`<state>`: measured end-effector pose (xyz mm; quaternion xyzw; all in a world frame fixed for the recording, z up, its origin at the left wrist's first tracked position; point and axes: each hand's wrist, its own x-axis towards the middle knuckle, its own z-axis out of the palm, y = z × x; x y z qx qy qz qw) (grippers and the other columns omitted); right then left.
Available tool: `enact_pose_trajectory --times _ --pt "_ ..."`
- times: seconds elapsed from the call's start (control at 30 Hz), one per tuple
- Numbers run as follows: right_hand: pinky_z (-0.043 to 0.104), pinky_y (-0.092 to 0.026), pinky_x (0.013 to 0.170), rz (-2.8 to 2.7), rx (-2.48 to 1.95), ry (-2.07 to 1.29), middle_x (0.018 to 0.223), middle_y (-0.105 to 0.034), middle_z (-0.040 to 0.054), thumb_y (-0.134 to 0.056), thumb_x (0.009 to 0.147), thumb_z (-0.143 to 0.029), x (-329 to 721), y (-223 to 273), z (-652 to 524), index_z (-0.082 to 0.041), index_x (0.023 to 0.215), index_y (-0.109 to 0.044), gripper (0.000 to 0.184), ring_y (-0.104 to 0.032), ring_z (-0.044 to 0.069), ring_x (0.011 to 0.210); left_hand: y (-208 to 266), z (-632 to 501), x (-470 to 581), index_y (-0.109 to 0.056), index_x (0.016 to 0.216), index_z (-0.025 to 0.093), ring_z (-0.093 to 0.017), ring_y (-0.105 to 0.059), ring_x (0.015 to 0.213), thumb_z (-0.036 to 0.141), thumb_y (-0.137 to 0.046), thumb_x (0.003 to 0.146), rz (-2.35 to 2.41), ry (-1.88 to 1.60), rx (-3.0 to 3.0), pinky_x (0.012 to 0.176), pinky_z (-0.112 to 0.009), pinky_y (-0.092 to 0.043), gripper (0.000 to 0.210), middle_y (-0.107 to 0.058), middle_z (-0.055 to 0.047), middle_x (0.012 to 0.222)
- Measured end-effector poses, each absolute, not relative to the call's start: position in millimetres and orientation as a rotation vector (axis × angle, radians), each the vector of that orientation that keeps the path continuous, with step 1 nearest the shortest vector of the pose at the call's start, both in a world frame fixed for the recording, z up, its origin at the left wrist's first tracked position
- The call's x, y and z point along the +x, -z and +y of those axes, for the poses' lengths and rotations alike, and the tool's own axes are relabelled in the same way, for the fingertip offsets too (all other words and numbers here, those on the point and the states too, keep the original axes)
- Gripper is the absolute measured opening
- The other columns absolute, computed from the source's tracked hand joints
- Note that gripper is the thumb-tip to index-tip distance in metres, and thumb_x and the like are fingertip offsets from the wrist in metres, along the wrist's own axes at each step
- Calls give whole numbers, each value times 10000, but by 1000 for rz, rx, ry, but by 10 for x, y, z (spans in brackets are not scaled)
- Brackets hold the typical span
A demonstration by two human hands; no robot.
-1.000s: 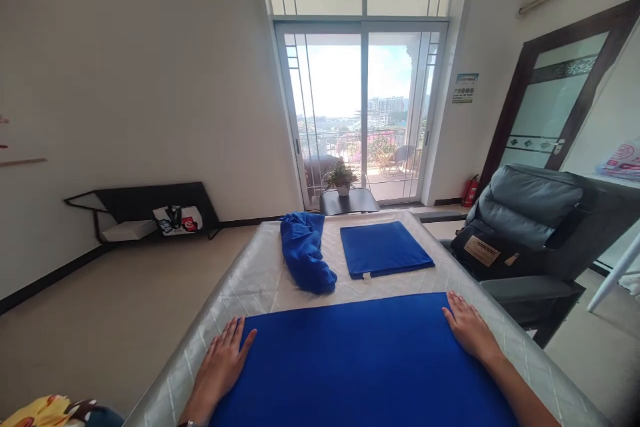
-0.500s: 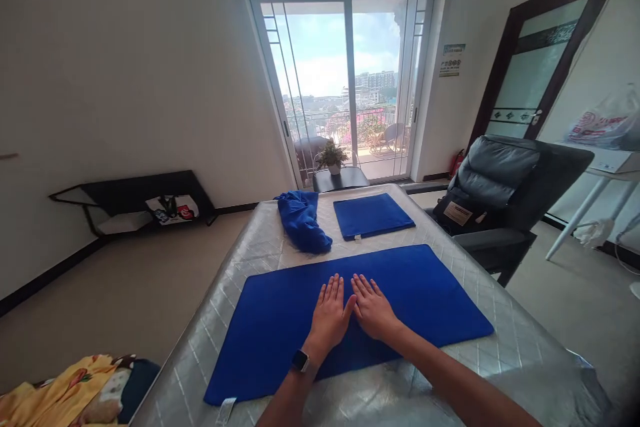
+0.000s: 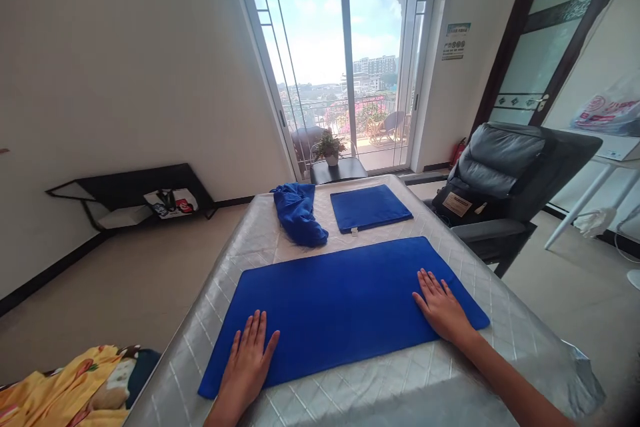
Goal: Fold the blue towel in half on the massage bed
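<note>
A blue cloth [image 3: 340, 307] lies spread flat in front of me on the silver quilted table cover [image 3: 345, 390]. My left hand [image 3: 249, 357] rests palm down near its left end, fingers stretched out and thumb apart. Close to the right end, my right hand [image 3: 440, 307] lies flat on the same cloth with its fingers extended. Neither hand grips anything. Beyond the spread cloth sits a folded blue cloth [image 3: 371, 207] with a small white tag at its near edge. To the left of that is a crumpled blue cloth [image 3: 300, 215] in a heap.
A dark grey recliner [image 3: 515, 173] with a black bag stands at the right. Behind the table's far edge, a potted plant [image 3: 330, 147] sits on a black chair [image 3: 339, 171]. Yellow patterned fabric [image 3: 65, 387] is piled low at the left; a black rack [image 3: 135, 187] is by the wall.
My hands were together at the middle of the spread cloth and have moved apart, the left toward its left end and the right toward its right end. The view has tilted slightly down.
</note>
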<state>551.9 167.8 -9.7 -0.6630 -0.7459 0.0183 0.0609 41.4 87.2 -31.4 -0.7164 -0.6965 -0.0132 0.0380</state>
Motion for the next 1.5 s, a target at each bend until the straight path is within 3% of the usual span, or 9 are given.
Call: enact_pose_trajectory --times 0.17,0.4,0.53,0.73,1.0,1.1,1.2,1.27,1.5 --pt "475 -187 1227 -2106 -2158 14 1636 -255 110 -188 976 -472 6216 247 1675 -63 1577 -258 730 -196 234 1515 419 453 -272 -507 1458 143 -329 -293 1494 494 -298 897 -2362 44 -1976 1175 -556 -304 694 -439 -141 1557" --pt "522 -195 1216 -1940 -2204 160 1594 -355 131 -198 962 -465 6113 188 1588 -89 1540 -367 710 -254 281 1496 294 445 -96 -424 1517 175 -348 -403 1436 564 -304 923 -2445 33 -1881 1107 -562 -397 720 -525 -142 1492" --pt "518 -218 1210 -2010 -2113 91 1594 -334 141 -191 988 -460 5386 -37 1461 -59 1533 -382 703 -250 296 1496 144 720 725 -318 1560 138 -317 -361 1464 597 -267 975 -2328 180 -2096 1153 -538 -370 745 -410 -151 1569" --pt "472 -182 1236 -2430 -1587 -285 1627 -230 57 -215 1052 -408 4001 -240 1293 -159 1570 -313 583 -195 241 1514 -52 1122 2141 -93 1598 202 -239 -216 1522 525 -225 1034 -1721 398 -2717 1222 -487 -299 663 -209 -82 1654" --pt "485 -167 1239 -2397 -1747 -308 1636 -206 18 -214 1033 -566 4427 -65 1288 -221 1586 -253 653 -189 241 1516 248 973 1460 -59 1592 240 -249 -239 1516 567 -266 1012 -1957 276 -2536 1218 -504 -291 697 -214 -56 1652" --pt "487 -165 1234 -2249 -1995 -138 1640 -226 28 -197 1015 -565 5067 69 1381 -191 1588 -256 687 -178 240 1519 472 767 653 -141 1595 179 -280 -272 1506 543 -225 1012 -2161 312 -2220 1198 -544 -289 692 -305 -110 1628" --pt "487 -166 1227 -2121 -2182 69 1635 -253 63 -159 987 -499 5711 227 1469 -113 1574 -296 716 -180 249 1518 714 508 -101 -476 1484 149 -340 -333 1473 509 -136 990 -2098 368 -2086 1153 -600 -317 699 -476 -167 1529" --pt "492 -192 1218 -2088 -2238 133 1632 -257 81 -151 969 -461 6023 308 1508 -74 1566 -304 728 -201 254 1513 800 368 -390 -570 1410 170 -351 -374 1447 546 -158 964 -2072 380 -2064 1120 -602 -360 715 -528 -162 1488" --pt "498 -218 1209 -2031 -2295 164 1620 -293 98 -178 956 -447 6261 376 1544 -54 1549 -338 729 -242 271 1500 545 305 -394 -441 1506 195 -333 -455 1395 565 -267 932 -2207 314 -2037 1087 -536 -423 704 -581 -131 1441"
